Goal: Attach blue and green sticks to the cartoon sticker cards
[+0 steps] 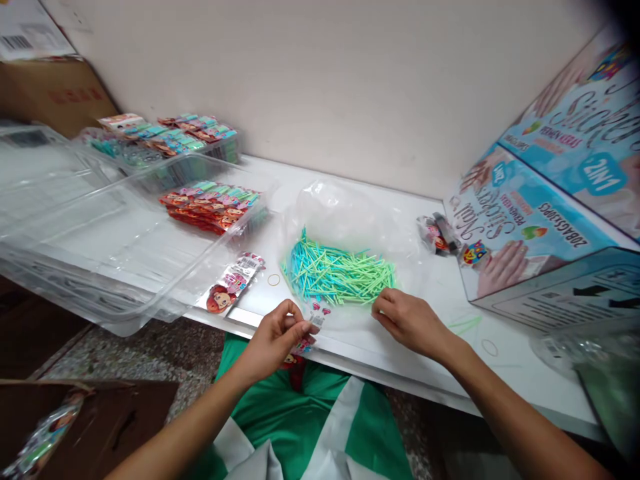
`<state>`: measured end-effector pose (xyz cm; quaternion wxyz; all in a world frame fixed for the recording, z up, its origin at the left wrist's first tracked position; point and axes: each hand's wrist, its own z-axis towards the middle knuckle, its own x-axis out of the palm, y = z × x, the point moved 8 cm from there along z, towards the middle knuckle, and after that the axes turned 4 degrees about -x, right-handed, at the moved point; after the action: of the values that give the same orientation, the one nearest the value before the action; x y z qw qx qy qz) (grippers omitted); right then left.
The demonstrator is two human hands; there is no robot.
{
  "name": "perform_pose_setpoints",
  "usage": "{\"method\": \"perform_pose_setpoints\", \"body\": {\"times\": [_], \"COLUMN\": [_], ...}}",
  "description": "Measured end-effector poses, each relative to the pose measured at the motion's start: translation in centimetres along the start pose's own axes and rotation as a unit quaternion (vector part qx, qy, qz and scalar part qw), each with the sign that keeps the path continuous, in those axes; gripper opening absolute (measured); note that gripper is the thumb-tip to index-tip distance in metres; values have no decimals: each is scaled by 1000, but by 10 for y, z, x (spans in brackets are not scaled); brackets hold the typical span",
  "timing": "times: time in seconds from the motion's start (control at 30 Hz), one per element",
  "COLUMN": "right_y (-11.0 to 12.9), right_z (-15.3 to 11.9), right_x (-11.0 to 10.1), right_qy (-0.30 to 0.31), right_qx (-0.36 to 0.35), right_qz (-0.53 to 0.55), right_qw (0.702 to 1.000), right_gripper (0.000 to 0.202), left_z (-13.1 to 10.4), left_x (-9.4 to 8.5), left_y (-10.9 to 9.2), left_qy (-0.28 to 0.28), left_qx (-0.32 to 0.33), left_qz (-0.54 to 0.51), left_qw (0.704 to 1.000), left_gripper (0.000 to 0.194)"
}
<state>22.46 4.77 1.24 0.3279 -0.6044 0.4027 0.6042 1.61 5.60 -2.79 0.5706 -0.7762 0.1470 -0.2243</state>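
My left hand (280, 337) pinches a small printed packet (318, 316) at the table's front edge. The packet hangs down over my lap, its red lower part partly hidden behind my fingers. At the right end of a pile of thin green and blue plastic sticks (340, 272), my right hand (407, 320) is closed with its fingertips against the pile. Whatever those fingertips grip is hidden. The sticks lie in an open clear plastic bag (345, 207). Left of my left hand, another printed packet (233, 283) lies flat on the white table.
Clear plastic trays (145, 257) stand on the left, with stacked packets (213, 203) beside and behind them. Large blue printed boxes (540, 220) fill the right side. Rubber bands (273, 280) and loose green sticks (466, 325) lie about. A brown carton (135, 427) stands at lower left.
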Motion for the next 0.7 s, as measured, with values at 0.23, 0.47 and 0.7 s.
{"method": "perform_pose_setpoints", "body": {"times": [0.23,0.47,0.7], "right_y": [-22,-2,-32], "right_z": [14,63,88], "right_x": [2,38,14], "right_qy": [40,97,72], "right_qx": [61,52,87], "right_qz": [5,-128,-139], "right_qw": [997,986,984], "right_gripper": [25,17,22], "left_z": [3,3,10], "left_x": [8,2,-17], "left_y": [16,20,4], "left_qy": [7,-10,-34], "left_qx": [-70,-68,-55], "left_qz": [-76,-107,-205], "left_qw": [995,992,977], "left_gripper": [24,20,22]}}
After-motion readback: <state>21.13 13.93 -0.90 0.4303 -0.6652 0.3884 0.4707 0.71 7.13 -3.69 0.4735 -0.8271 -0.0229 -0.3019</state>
